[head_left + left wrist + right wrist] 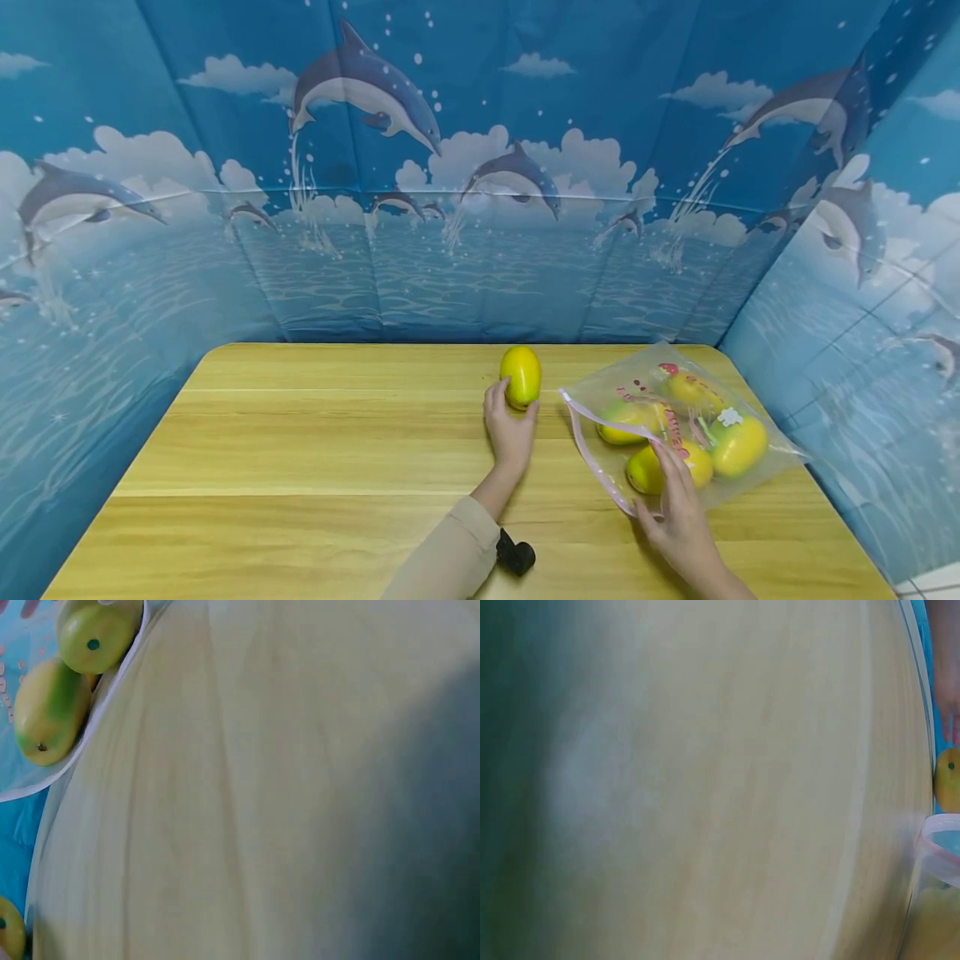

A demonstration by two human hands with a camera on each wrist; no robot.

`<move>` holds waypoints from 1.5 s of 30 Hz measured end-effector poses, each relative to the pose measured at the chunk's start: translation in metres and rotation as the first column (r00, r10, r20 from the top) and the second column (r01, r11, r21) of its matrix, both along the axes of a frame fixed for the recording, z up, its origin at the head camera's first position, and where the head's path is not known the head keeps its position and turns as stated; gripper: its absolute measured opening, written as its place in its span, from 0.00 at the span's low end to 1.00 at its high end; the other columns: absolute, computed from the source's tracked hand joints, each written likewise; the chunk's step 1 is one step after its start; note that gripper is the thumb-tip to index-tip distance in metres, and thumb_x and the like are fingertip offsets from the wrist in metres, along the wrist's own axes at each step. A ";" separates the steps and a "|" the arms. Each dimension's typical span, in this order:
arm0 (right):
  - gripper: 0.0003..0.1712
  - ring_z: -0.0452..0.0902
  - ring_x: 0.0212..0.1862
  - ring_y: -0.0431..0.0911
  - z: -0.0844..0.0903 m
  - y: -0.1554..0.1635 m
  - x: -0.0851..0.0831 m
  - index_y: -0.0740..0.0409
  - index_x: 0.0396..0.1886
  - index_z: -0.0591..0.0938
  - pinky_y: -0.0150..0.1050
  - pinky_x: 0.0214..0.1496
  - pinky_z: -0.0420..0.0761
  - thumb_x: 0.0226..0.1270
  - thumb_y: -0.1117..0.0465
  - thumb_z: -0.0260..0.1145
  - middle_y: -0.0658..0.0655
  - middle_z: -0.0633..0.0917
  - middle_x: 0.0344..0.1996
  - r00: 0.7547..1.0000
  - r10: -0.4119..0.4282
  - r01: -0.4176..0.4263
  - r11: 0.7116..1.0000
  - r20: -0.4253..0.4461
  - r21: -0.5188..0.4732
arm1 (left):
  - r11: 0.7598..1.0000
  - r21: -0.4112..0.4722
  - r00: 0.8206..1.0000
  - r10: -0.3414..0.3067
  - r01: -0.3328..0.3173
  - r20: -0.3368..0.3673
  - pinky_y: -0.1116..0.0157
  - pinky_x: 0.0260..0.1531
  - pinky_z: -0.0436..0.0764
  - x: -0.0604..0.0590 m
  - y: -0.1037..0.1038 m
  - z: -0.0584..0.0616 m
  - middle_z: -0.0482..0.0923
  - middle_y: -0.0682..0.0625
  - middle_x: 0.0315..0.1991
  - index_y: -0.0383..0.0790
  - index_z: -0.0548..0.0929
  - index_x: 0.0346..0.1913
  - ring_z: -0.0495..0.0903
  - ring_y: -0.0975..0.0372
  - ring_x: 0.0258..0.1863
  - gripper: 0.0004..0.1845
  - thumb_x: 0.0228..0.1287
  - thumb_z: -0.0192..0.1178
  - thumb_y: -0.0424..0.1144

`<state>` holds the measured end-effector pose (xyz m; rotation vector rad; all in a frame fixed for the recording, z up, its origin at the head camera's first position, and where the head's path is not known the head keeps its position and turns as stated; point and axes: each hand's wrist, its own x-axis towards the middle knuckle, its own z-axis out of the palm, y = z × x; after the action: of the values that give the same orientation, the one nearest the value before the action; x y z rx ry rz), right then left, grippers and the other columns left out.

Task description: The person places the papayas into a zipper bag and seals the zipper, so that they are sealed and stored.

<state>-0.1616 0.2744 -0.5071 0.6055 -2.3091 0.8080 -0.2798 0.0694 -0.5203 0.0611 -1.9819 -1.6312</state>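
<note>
A loose yellow-green mango (521,373) lies on the wooden table (300,450) near its far edge. My left hand (512,412) grips it from the near side, thumb on the right and fingers on the left. A clear plastic zip bag (757,482) with a pink edge lies at the right and holds several mangoes (738,446). My right hand (670,471) rests flat on the bag's near edge with straight fingers over one mango. The left wrist view shows two bagged mangoes (94,634) at the top left. In the right wrist view a mango (949,780) peeks in at the right edge.
A blue dolphin-print backdrop (480,208) walls in the table on three sides. A small black camera mount (516,554) sits at my left wrist, below a beige sleeve (442,558). Bare wood fills the left half of the table.
</note>
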 end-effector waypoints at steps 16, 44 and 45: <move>0.42 0.47 0.68 0.38 0.002 -0.001 0.001 0.75 0.65 0.57 0.28 0.70 0.47 0.61 0.46 0.50 0.75 0.62 0.59 1.000 -0.006 0.006 1.000 0.023 -0.009 | 0.999 0.036 0.997 0.022 -0.025 0.075 0.54 0.59 0.67 -0.007 0.004 -0.004 0.68 0.42 0.54 0.34 0.73 0.55 0.69 0.50 0.55 0.33 0.42 0.72 0.31; 0.41 0.46 0.68 0.38 0.002 -0.002 0.001 0.75 0.65 0.57 0.29 0.70 0.46 0.59 0.50 0.52 0.74 0.62 0.60 1.000 -0.007 0.007 1.000 0.025 -0.003 | 0.998 0.062 0.999 -0.007 0.004 0.053 0.55 0.58 0.70 -0.013 -0.007 -0.005 0.71 0.41 0.54 0.32 0.73 0.56 0.70 0.51 0.55 0.29 0.47 0.68 0.28; 0.41 0.46 0.68 0.38 0.002 -0.002 0.001 0.75 0.65 0.57 0.29 0.70 0.46 0.59 0.50 0.52 0.74 0.62 0.59 1.000 -0.008 0.008 1.000 0.025 -0.002 | 0.998 0.068 0.999 -0.007 0.004 0.043 0.56 0.56 0.71 -0.013 -0.007 -0.005 0.71 0.40 0.53 0.32 0.74 0.55 0.71 0.51 0.54 0.28 0.47 0.68 0.28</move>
<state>-0.1609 0.2727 -0.5053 0.5876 -2.3315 0.8181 -0.2930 0.0621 -0.5255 0.1169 -1.9596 -1.7145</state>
